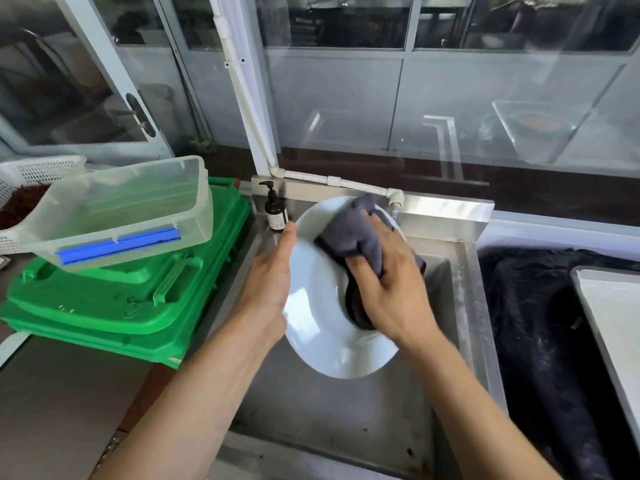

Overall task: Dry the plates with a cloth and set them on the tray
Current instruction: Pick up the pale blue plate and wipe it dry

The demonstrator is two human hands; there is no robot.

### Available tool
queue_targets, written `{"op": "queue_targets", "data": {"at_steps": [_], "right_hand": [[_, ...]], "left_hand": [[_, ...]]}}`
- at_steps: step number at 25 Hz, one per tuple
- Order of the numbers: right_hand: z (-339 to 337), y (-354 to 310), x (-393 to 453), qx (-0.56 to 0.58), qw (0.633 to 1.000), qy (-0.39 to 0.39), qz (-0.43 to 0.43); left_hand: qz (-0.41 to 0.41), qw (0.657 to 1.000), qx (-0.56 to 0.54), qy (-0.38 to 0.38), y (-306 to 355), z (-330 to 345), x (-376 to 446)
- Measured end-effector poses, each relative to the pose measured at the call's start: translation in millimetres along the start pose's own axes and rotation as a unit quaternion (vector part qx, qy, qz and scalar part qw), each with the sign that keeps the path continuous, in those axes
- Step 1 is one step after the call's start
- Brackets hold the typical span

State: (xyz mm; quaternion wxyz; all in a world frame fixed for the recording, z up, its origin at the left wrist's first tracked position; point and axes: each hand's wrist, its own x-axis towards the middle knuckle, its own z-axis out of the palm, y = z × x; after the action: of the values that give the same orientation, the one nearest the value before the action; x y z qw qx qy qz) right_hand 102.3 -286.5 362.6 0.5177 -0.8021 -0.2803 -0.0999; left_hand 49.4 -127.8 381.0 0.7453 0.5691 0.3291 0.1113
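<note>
A white plate [313, 306] is held tilted on edge above the steel sink [460, 306], roughly over the basin's middle, its face turned toward the right. The left hand [268, 289] supports it from behind and along its left rim: the thumb lies straight up the rim, while the fingers are hidden behind the plate, so how they curl cannot be told. The right hand [388, 282] presses a bunched grey cloth [349, 233] against the plate's face, its fingers curled into the fabric and gripping it.

The plate looks like glazed ceramic: rigid, moderately heavy for its size, brittle, and likely slick if any water remains on it. Over a hard steel basin a slip would probably chip or break it. The safest hold seems to be at the rim, with thumb on one face and fingers spread behind the other, as the left hand appears to be doing. The cloth is soft and limp, conforms to the plate's well and rim, and adds friction, so turning the plate through the cloth should feel more secure than bare wet fingers.

A light tray [613, 306] lies at the far right edge of the view, on a dark fabric [526, 306] just beside the sink. To the left of the sink a clear plastic tub [138, 209] rests on stacked green crates [121, 299], and a brown pump bottle [276, 211] stands at the sink's back left corner.
</note>
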Motion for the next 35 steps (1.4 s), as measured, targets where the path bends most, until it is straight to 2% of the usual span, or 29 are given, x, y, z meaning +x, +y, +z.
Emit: {"op": "queue_targets", "data": {"at_steps": [4, 7, 10, 12, 14, 16, 18, 20, 23, 25, 28, 30, 32, 33, 35], "right_hand": [[19, 21, -81, -0.034, 0.99, -0.038, -0.134], [22, 27, -96, -0.111, 0.979, -0.033, -0.17], [16, 9, -59, -0.106, 0.982, -0.026, -0.157], [8, -1, -18, -0.081, 0.989, -0.042, -0.119], [-4, 1, 14, -0.044, 0.995, -0.049, -0.071], [-14, 12, 24, -0.004, 1.0, -0.021, 0.022], [-17, 28, 11, 0.065, 0.987, 0.033, 0.145], [-11, 41, -18, 0.126, 0.963, 0.086, 0.222], [10, 48, -73, 0.161, 0.942, 0.141, 0.259], [32, 40, -111, 0.174, 0.939, 0.139, 0.262], [54, 19, -146, 0.162, 0.959, 0.088, 0.213], [61, 5, -146, 0.146, 0.984, 0.021, 0.103], [66, -3, -137, 0.083, 0.993, -0.057, -0.065], [68, -3, -132, 0.053, 0.988, -0.082, -0.116], [67, 4, -129, 0.004, 0.985, -0.095, -0.143]], "left_hand": [[-0.029, 0.999, -0.022, 0.037, 5, -5, 5], [-0.041, 0.999, -0.017, 0.023, 3, -7, 7], [-0.006, 0.999, 0.039, 0.006, -5, -2, 6], [0.017, 0.998, 0.055, -0.017, -7, 3, 1], [0.025, 0.998, 0.05, -0.009, -6, 4, -2], [0.017, 1.0, 0.02, -0.009, -3, 3, -2], [0.026, 0.999, 0.01, -0.019, 2, 0, 0], [0.039, 0.999, 0.003, -0.02, 8, -2, 1], [0.047, 0.999, -0.019, -0.008, 14, -1, 1], [0.052, 0.998, -0.028, 0.005, 15, 0, 3], [0.06, 0.997, -0.047, 0.027, 19, 3, 6], [0.069, 0.996, -0.05, 0.034, 18, 5, 8], [0.061, 0.996, -0.042, 0.042, 13, 6, 7], [0.059, 0.997, -0.039, 0.042, 9, 6, 5], [0.053, 0.997, -0.042, 0.03, 2, 5, 2]]}}
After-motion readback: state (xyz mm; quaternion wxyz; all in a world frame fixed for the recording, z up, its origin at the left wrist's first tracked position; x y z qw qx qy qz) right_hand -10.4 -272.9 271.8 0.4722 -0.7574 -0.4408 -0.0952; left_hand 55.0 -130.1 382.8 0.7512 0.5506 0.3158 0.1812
